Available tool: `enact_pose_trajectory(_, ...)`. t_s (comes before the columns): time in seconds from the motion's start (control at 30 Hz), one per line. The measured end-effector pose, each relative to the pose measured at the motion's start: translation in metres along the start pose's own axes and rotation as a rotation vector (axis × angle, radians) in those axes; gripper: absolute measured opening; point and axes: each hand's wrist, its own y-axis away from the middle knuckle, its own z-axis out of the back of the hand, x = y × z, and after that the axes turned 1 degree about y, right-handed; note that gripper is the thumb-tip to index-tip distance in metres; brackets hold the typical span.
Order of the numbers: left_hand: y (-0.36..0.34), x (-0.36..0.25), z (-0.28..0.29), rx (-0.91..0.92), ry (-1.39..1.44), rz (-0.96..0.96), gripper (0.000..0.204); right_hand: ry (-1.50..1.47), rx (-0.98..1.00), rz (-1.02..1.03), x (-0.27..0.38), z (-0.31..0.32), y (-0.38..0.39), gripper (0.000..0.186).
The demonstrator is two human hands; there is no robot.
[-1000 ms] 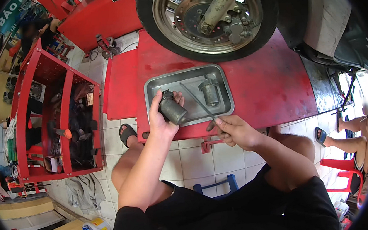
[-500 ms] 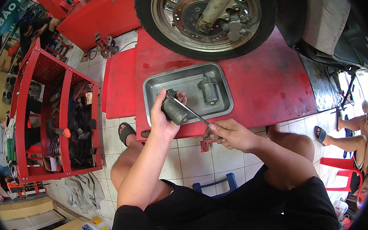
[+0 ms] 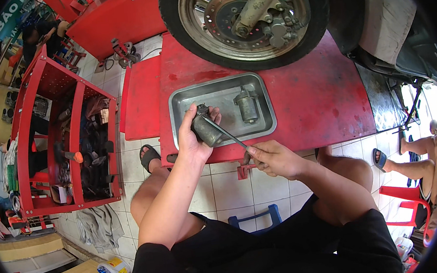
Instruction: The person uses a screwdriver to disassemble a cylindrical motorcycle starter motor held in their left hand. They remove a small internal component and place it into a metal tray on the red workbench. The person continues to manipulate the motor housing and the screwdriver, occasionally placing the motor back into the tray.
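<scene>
My left hand [image 3: 190, 138] is wrapped around a worn grey starter motor [image 3: 209, 132], a cylinder held tilted above the near left part of a metal tray [image 3: 265, 88]. In my right hand [image 3: 275, 158] is a screwdriver [image 3: 229, 135] with a slender shaft; its handle is mostly hidden by the fingers. The shaft slants up and left across the motor, and its tip lies by the motor's upper end, near my left fingers. I cannot tell exactly what the tip touches. A second starter motor [image 3: 247, 106] stands on its own in the right half of the tray.
The tray rests on a red lift platform [image 3: 320, 107], below a motorcycle's front wheel [image 3: 253, 63]. A red tool cart [image 3: 79, 122] with parts stands at the left. Beneath me is a blue stool [image 3: 257, 219]. Other people sit at the far left and right edges.
Almost nothing differs. Both hands keep their grip, and the screwdriver stays against the motor with only a very slight shift.
</scene>
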Motion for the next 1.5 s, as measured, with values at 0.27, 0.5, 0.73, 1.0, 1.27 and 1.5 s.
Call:
enact_pose_trajectory(0.27, 0.000, 0.004, 0.000, 0.037, 0.013, -0.001, 0.031, -0.484, 0.276, -0.208, -0.001, 0.010, -0.001, 0.040)
enact_pose_trajectory(0.5, 0.001, 0.010, -0.005, 0.048, -0.028, -0.067, 0.033, -0.235, 0.141, -0.116, -0.004, 0.011, -0.005, 0.035)
enact_pose_trajectory(0.73, 0.005, 0.006, -0.006, -0.043, -0.119, -0.179, 0.034, 0.578, -0.338, 0.257, -0.007, -0.001, -0.014, 0.037)
enact_pose_trajectory(1.0, 0.003, 0.003, -0.008, -0.077, -0.282, -0.189, 0.038, 0.155, -0.065, 0.150, -0.012, 0.012, -0.022, 0.029)
enact_pose_trajectory(1.27, -0.001, 0.002, -0.002, -0.044, -0.235, -0.107, 0.036, -0.438, 0.021, -0.087, 0.004, 0.012, -0.018, 0.035)
enact_pose_trajectory(1.5, 0.004, 0.004, -0.006, -0.045, -0.249, -0.091, 0.034, -0.186, -0.050, -0.050, -0.009, 0.012, -0.027, 0.038)
